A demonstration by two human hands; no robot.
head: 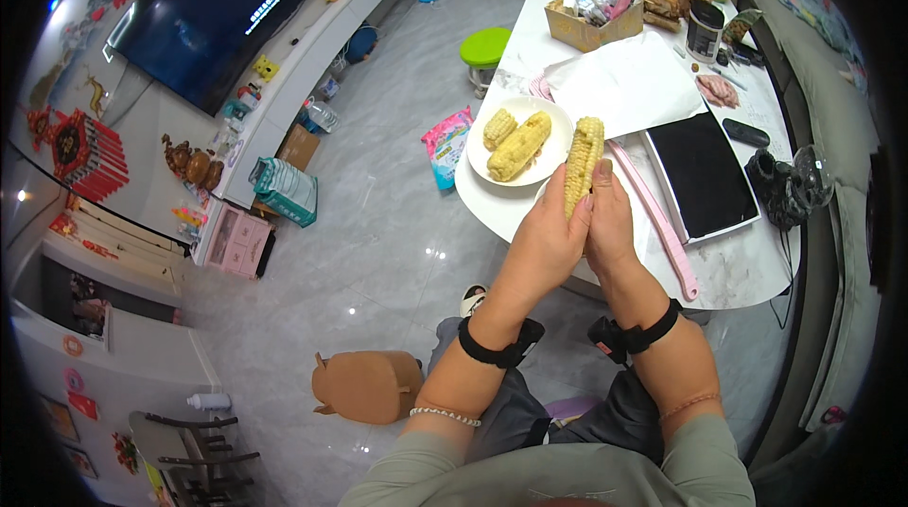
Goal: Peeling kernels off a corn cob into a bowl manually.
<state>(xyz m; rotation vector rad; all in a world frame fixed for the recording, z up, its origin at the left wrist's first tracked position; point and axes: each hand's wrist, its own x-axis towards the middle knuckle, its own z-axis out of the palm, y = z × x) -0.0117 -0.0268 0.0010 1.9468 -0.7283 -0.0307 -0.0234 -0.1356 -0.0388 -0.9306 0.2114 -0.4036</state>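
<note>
A pale yellow corn cob (pixel 584 156) stands tilted upright between my two hands, over the near edge of the table. My left hand (pixel 550 230) wraps its lower left side. From the right, my right hand (pixel 612 220) grips it, the thumb laid along the kernels. A gap in the kernel rows shows partway up the cob. Its lower end is hidden by my palms. Just left of my hands is a white plate (pixel 546 179) bearing a long corn cob (pixel 520 146) and a shorter corn piece (pixel 499 129).
A pink long-handled tool (pixel 656 223) and a black-lined white box (pixel 702 177) lie right of my hands on the white table (pixel 752 273). Behind are a white paper sheet (pixel 628 85) and a tissue-filled box (pixel 594 28). A brown animal-shaped stool (pixel 369 386) stands on the floor.
</note>
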